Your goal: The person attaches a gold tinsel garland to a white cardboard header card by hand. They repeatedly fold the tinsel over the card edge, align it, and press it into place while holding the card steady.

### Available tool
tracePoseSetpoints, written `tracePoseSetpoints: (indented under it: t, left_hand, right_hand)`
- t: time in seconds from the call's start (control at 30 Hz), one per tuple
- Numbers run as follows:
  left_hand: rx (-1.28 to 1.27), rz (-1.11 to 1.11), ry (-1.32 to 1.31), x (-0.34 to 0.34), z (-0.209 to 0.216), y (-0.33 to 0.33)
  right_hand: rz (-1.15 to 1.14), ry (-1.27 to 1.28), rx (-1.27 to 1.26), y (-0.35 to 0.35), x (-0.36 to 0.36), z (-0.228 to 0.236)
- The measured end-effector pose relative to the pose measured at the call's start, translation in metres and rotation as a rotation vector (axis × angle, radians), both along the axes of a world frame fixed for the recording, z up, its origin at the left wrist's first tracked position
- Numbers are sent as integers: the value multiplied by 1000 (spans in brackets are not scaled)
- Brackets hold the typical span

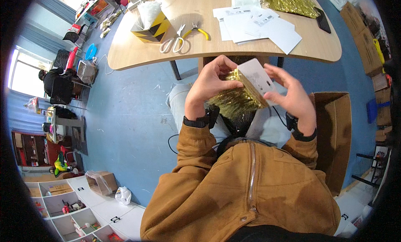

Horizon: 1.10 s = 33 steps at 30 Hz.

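Above my lap, my left hand (215, 81) grips a bundle of gold tinsel fringe (236, 101), its thumb pressed across the strands. A white card (255, 77) with small dark print lies along the fringe's top edge, tilted. My right hand (290, 92) is curved round the right end of this card, thumb on its face and fingertips at its far edge. The strands hang down toward my lap. Beyond my hands, on the wooden table (200, 10), lie white-handled scissors (173, 41), yellow-handled pliers (195, 31) and several white cards (259, 27).
A yellow and black box (152, 29) holding clear plastic stands on the table. More gold tinsel (290, 3) and a black phone (323, 21) lie at the far right. An open cardboard box (332, 137) stands beside my right arm. Far left, a person (58, 85) sits.
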<state>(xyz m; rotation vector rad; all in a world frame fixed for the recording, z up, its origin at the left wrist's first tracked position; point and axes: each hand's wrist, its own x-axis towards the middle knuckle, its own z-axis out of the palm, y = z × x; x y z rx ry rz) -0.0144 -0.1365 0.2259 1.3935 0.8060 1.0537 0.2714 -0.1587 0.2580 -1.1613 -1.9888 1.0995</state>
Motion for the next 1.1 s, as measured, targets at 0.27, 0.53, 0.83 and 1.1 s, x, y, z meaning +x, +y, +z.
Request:
tracePoseSetpoints:
  t: [0.27, 0.53, 0.83, 1.1]
  left_hand:
    - [-46, -145, 130, -7, -7, -10]
    - [2, -119, 180, -1, 7, -15]
    - [229, 12, 330, 5, 45, 29]
    - [352, 375, 582, -2, 46, 39]
  right_hand:
    - [-13, 53, -196, -12, -45, -6]
    - [-115, 127, -148, -12, -60, -15]
    - [-172, 329, -296, 32, -58, -1]
    - [-140, 491, -296, 66, -67, -11]
